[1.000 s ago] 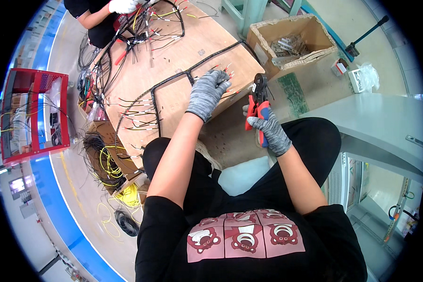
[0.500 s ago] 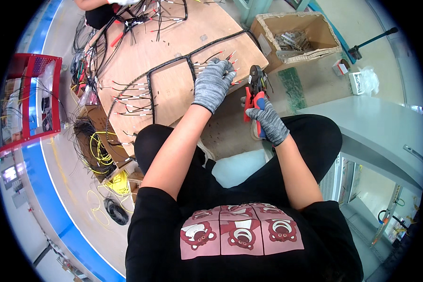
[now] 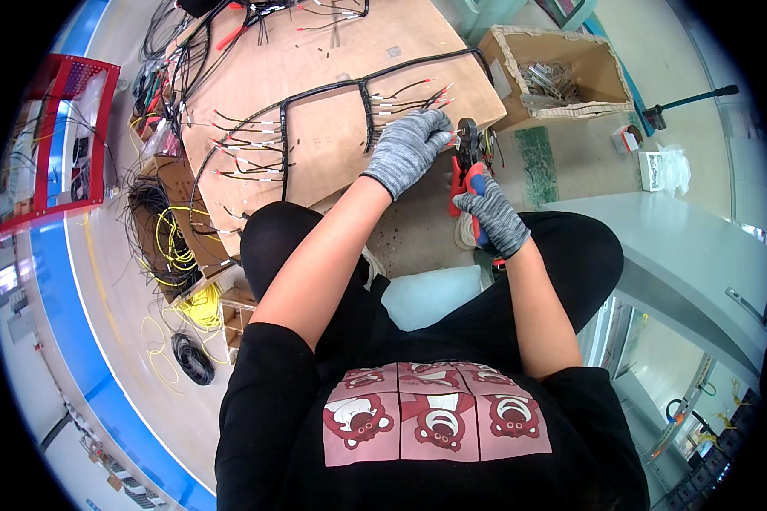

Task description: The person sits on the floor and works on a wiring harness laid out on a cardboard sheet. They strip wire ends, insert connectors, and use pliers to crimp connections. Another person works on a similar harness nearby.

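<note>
My right hand, in a grey knit glove, is wrapped round the red-and-blue handles of a crimping tool. The tool's dark head points away from me, just beyond the board's near right edge. My left hand, gloved alike, has its fingers pinched together close to the tool's jaws. A thin wire end seems to run from the fingertips to the jaws, though the glove hides most of it. Beside that hand, several black wires with white sleeves and red tips branch off a black wire harness on the wooden board.
A cardboard box holding metal parts stands at the far right. On the left are a red rack, a box of black and yellow cable, and a black cable coil. A grey cabinet sits close on my right.
My left hand has moved right, toward the tool's jaws. The tool's handles look closer together. The view has shifted slightly, and the other person's gloved hand at the top has left it.
</note>
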{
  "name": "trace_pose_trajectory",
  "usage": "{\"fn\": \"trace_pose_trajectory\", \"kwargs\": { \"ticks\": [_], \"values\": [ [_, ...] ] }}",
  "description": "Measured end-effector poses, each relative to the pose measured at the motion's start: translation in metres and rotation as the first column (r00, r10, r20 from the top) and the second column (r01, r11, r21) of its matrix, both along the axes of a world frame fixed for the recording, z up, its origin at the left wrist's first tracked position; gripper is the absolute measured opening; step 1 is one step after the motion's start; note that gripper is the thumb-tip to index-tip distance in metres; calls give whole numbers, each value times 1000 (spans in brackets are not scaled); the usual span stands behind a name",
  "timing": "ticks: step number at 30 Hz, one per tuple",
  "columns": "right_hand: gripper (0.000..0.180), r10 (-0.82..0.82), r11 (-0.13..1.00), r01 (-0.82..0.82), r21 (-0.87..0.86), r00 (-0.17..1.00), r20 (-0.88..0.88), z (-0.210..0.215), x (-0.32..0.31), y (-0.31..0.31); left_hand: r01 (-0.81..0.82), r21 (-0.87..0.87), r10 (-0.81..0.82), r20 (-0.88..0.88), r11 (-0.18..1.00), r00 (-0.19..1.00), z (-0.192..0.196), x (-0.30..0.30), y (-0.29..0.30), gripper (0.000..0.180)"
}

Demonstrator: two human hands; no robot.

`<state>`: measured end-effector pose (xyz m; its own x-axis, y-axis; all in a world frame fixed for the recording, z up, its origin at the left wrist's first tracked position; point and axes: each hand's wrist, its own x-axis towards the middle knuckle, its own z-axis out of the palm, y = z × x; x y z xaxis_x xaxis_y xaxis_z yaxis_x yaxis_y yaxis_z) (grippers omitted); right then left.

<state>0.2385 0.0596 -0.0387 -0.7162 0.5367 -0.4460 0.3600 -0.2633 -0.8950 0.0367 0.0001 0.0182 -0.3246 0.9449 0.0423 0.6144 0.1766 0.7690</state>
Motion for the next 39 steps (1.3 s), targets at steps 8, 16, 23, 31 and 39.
{"fn": "trace_pose_trajectory", "kwargs": {
  "ticks": [8,16,23,31,39],
  "values": [
    [71,21,995,-30,92,995,101,6,-2,1,30,3,-30,-16,1000,999,0,0,-1,21],
    [76,27,990,-60,129,971,239,50,-12,-6,35,-19,-36,-38,999,999,0,-2,-1,22],
    [72,74,941,-155,301,962,263,37,-9,-5,38,-44,-41,-78,998,996,-2,-1,-1,23],
    [62,116,914,-239,328,928,355,46,-16,-1,20,-52,-26,-108,998,994,-4,1,0,23],
    [50,-59,831,-114,544,955,291,23,-22,-7,7,-13,-8,-52,1000,999,-7,1,0,22]
  ]
}}
